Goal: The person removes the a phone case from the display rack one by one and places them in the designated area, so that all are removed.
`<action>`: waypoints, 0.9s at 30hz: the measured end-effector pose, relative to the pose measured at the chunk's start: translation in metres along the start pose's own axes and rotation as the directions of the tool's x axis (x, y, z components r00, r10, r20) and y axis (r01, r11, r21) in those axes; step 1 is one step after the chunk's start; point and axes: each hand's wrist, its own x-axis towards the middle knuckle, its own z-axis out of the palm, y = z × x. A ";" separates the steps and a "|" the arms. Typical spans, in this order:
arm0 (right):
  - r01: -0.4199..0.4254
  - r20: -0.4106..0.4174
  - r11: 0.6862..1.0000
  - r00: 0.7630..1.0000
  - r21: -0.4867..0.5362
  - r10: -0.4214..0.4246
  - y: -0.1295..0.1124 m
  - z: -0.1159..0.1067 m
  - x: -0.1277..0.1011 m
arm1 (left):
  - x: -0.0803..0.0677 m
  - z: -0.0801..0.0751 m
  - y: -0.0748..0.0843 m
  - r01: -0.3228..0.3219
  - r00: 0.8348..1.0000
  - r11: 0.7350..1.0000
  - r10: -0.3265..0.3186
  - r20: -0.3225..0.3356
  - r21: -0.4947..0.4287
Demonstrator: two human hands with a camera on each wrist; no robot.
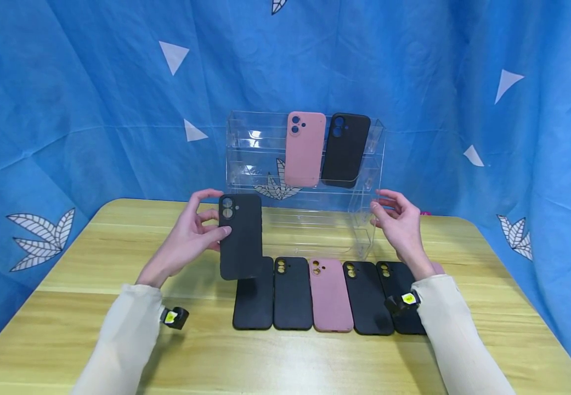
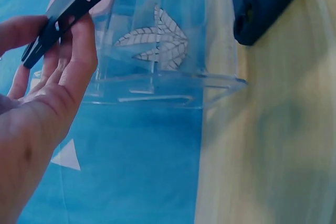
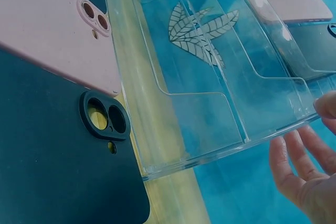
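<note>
My left hand point(image 1: 193, 233) holds a black phone case point(image 1: 242, 241) upright by its left edge, thumb on the back face with the camera cutout. The case hangs over the near side of a clear acrylic display stand point(image 1: 255, 142), edge-on in the left wrist view. My right hand point(image 1: 399, 219) grips the stand's right side edge, with the thumb at the rim and the fingers along the outer side in the right wrist view. On the stand's upper tier lean a pink phone case point(image 1: 305, 148) and, to its right, another black case point(image 1: 346, 148).
Before the stand, several cases lie in a row on the wooden table point(image 1: 196, 356): black ones point(image 1: 292, 296) and a pink one point(image 1: 331, 296). My right forearm hides the row's right end, where a pink corner point(image 1: 437, 267) shows. Behind hangs a blue patterned cloth point(image 1: 117, 99).
</note>
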 end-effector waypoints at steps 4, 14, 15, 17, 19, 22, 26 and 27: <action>-0.003 0.000 1.000 1.000 -0.001 0.003 0.000 0.000 0.000 | -0.006 -0.004 -0.006 0.034 0.999 0.999 -0.034 0.042 0.008; -0.006 0.003 1.000 1.000 -0.010 0.006 0.000 0.000 -0.001 | -0.023 -0.019 -0.020 0.131 0.978 0.985 -0.147 0.149 0.113; -0.004 0.005 1.000 1.000 -0.005 0.004 0.000 -0.001 -0.001 | -0.024 -0.021 -0.021 0.142 0.974 0.983 -0.159 0.159 0.115; 0.000 0.006 1.000 1.000 0.005 0.000 0.000 -0.001 -0.001 | -0.027 -0.024 -0.023 0.163 0.967 0.980 -0.181 0.179 0.110; 0.004 0.008 1.000 1.000 0.014 -0.004 0.001 -0.001 -0.001 | -0.029 -0.027 -0.026 0.177 0.960 0.979 -0.194 0.202 0.101; 0.006 0.010 1.000 1.000 0.021 -0.006 0.001 -0.001 0.000 | -0.033 -0.030 -0.029 0.204 0.951 0.974 -0.220 0.219 0.094; 0.005 0.011 1.000 1.000 0.020 -0.005 0.001 -0.001 0.000 | -0.037 -0.034 -0.034 0.245 0.941 0.964 -0.262 0.215 0.103; 0.004 0.011 1.000 1.000 0.019 -0.004 0.001 -0.001 0.000 | -0.038 -0.035 -0.035 0.251 0.939 0.962 -0.269 0.214 0.106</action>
